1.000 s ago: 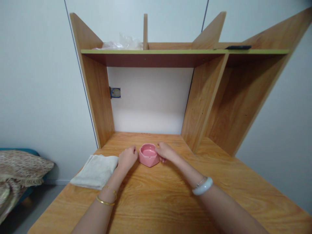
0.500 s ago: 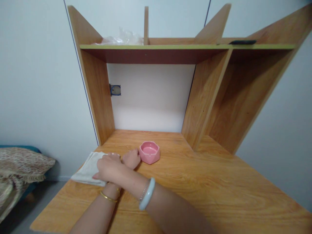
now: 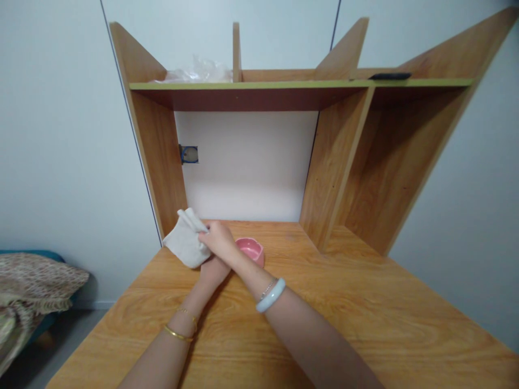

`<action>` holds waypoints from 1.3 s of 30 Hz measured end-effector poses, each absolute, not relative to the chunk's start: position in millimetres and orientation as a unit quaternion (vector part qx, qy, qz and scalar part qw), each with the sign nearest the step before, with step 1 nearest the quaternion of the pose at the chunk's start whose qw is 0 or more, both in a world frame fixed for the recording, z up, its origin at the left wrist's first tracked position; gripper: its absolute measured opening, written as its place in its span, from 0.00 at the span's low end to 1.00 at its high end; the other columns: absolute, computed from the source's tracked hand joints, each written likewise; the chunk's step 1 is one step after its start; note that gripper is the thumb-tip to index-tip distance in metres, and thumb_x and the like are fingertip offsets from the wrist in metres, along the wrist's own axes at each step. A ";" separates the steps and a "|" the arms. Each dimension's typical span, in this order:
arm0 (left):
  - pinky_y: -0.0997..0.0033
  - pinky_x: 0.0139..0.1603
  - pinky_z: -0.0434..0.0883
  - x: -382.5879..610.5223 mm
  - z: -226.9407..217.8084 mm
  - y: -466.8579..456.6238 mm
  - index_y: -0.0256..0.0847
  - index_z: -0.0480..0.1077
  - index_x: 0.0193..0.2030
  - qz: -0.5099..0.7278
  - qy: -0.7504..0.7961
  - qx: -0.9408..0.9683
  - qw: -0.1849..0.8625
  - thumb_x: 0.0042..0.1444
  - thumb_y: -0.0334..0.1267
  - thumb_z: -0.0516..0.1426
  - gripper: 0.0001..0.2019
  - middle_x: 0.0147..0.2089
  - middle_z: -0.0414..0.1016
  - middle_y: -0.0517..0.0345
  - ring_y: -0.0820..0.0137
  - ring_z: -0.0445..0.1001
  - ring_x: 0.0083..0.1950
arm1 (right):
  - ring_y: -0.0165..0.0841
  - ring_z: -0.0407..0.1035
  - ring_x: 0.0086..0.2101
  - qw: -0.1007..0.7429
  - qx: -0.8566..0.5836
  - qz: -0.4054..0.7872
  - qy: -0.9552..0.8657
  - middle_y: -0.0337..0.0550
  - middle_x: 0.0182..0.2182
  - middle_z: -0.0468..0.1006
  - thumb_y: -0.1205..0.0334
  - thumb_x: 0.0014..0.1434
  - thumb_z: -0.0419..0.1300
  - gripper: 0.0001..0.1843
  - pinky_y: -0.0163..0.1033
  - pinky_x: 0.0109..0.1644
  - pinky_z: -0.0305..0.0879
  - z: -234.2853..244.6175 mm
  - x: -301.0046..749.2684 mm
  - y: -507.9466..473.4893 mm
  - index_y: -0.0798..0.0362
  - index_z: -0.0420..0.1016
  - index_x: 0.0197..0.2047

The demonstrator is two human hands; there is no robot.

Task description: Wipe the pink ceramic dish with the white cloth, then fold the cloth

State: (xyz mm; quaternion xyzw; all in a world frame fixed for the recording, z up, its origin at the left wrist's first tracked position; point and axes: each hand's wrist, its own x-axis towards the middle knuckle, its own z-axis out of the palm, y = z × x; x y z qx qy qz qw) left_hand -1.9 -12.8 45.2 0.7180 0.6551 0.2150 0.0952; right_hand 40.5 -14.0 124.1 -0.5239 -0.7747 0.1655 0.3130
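My right hand (image 3: 219, 237) is crossed over my left arm and grips a folded white cloth (image 3: 185, 241), which hangs lifted above the wooden desk (image 3: 324, 302). A small pink ashtray (image 3: 252, 249) sits on the desk just right of that hand, partly hidden by it. My left hand (image 3: 213, 268) lies under my right wrist, next to the ashtray; its fingers are hidden. A pale bangle circles my right wrist and gold bangles my left.
A wooden hutch (image 3: 336, 162) with upright dividers rises at the back of the desk. On its top shelf lie a clear plastic bag (image 3: 200, 70) and a dark flat object (image 3: 389, 76). A patterned blanket (image 3: 28, 281) lies at lower left, beyond the desk's edge.
My right hand left the ashtray, crossed left over my left arm, took hold of the cloth and lifted it off the desk toward the ashtray. My left hand stayed by the ashtray.
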 end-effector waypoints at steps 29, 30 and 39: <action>0.69 0.38 0.65 -4.2 52.6 -18.0 0.41 0.68 0.42 0.204 0.700 0.677 0.100 0.57 0.34 0.43 0.14 0.43 0.75 0.50 0.64 0.72 0.43 | 0.29 0.61 0.26 0.148 -0.581 0.081 -0.796 0.41 0.27 0.72 0.52 0.48 0.57 0.13 0.32 0.28 0.48 64.8 238.2 -53.5 0.54 0.69 0.30; 0.70 0.39 0.64 -4.1 51.9 -17.8 0.40 0.68 0.42 0.218 0.693 0.680 0.100 0.57 0.34 0.43 0.14 0.44 0.74 0.50 0.65 0.72 0.44 | 0.30 0.61 0.27 0.161 -0.581 0.077 -0.794 0.41 0.27 0.72 0.49 0.49 0.57 0.15 0.32 0.28 0.48 62.7 236.8 -53.5 0.54 0.69 0.31; 0.65 0.53 0.57 -3.1 43.4 -11.1 0.37 0.67 0.47 0.220 0.623 0.749 0.052 0.62 0.39 0.38 0.20 0.50 0.71 0.49 0.65 0.65 0.52 | 0.31 0.62 0.24 0.338 -0.583 0.119 -0.729 0.43 0.21 0.71 0.52 0.57 0.44 0.21 0.34 0.27 0.51 51.9 234.0 -41.1 0.55 0.68 0.23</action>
